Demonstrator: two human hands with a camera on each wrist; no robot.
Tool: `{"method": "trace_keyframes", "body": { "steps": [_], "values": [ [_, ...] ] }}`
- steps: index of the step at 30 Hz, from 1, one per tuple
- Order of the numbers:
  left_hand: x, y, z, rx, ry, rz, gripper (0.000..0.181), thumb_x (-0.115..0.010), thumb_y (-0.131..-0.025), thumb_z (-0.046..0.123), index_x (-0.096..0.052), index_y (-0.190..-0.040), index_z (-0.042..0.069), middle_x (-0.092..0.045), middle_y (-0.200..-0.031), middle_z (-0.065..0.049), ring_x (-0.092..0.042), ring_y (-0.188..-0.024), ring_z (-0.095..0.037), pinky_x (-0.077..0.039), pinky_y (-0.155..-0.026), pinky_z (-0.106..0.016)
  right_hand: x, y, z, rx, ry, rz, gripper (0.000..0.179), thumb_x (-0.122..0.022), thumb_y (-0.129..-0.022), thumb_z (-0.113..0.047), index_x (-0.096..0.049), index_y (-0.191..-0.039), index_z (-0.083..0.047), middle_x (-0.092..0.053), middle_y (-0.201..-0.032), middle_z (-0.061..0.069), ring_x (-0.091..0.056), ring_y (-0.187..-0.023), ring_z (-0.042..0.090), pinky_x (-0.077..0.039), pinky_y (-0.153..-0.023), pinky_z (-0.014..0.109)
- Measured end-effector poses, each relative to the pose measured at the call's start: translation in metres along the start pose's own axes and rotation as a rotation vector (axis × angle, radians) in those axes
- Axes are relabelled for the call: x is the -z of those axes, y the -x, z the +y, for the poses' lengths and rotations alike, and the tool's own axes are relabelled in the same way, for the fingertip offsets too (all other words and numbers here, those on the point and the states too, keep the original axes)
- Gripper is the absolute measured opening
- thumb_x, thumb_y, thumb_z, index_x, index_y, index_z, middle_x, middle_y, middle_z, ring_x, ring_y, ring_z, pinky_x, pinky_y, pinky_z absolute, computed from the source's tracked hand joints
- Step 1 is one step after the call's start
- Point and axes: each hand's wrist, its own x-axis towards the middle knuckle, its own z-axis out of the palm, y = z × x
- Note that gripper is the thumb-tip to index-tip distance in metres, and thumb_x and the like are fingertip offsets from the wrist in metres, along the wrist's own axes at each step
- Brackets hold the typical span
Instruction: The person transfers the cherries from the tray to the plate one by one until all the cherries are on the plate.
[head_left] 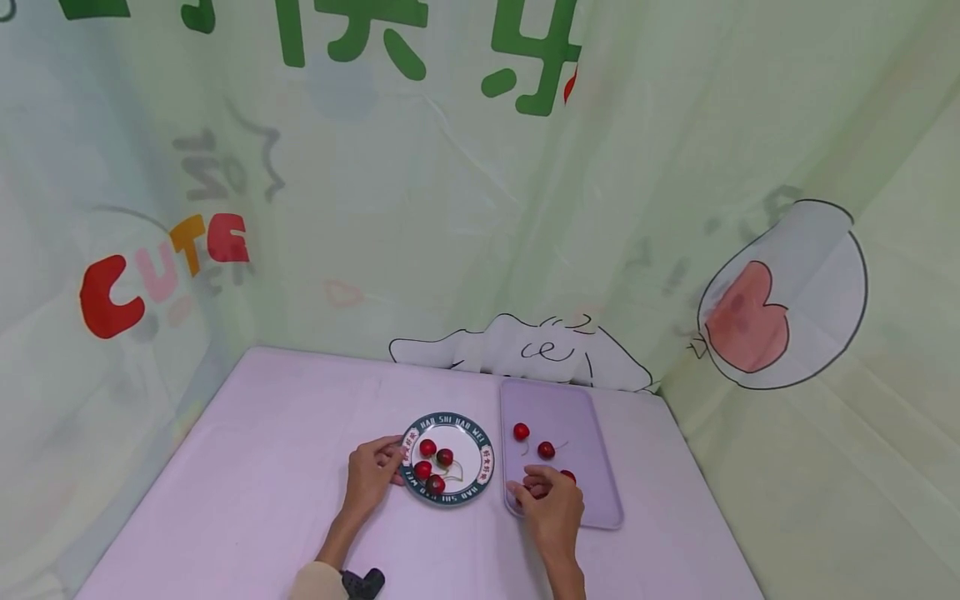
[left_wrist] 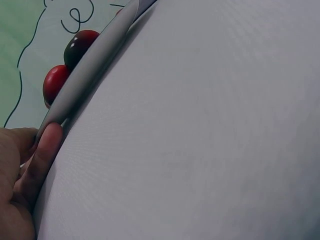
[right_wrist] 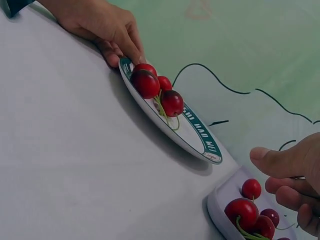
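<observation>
Pinching round teal-rimmed plate (head_left: 472,454) at nine o'clock: left hand (head_left: 371,475); hovering, released, over lilac rectangular tray (head_left: 562,412), six o'clock: right hand (head_left: 553,507).

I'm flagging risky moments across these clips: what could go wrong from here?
The left hand pinches the plate at one side; a jerk might set the four cherries on it rolling.

The right hand is over the tray, close to more cherries; a clumsy reach could knock one aside.
</observation>
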Motion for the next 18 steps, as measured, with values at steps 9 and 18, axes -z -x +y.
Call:
{"method": "trace_keyframes", "body": {
  "steps": [9,18],
  "values": [
    [0.0,0.0,0.001,-0.009,0.005,-0.004,0.034,-0.074,-0.104,0.007,-0.073,-0.136,-0.002,-0.077,-0.094,-0.012,-0.071,-0.056,-0.013,-0.059,-0.058,-0.017,0.015,-0.001,0.01,0.023,0.06,-0.109,0.041,-0.1,-0.075,-0.006,-0.083,-0.113,-0.006,-0.081,-0.095,0.006,-0.064,-0.084,0.017,-0.055,-0.071,0.018],
    [0.001,0.0,0.002,-0.004,0.011,-0.006,0.034,-0.074,-0.104,0.007,-0.073,-0.136,-0.002,-0.075,-0.091,-0.011,-0.071,-0.056,-0.014,-0.059,-0.059,-0.016,0.022,-0.001,0.018,0.13,0.212,-0.197,0.046,-0.105,-0.067,-0.007,-0.086,-0.109,-0.01,-0.078,-0.09,-0.001,-0.058,-0.082,0.013,-0.052,-0.072,0.026]
  ]
}}
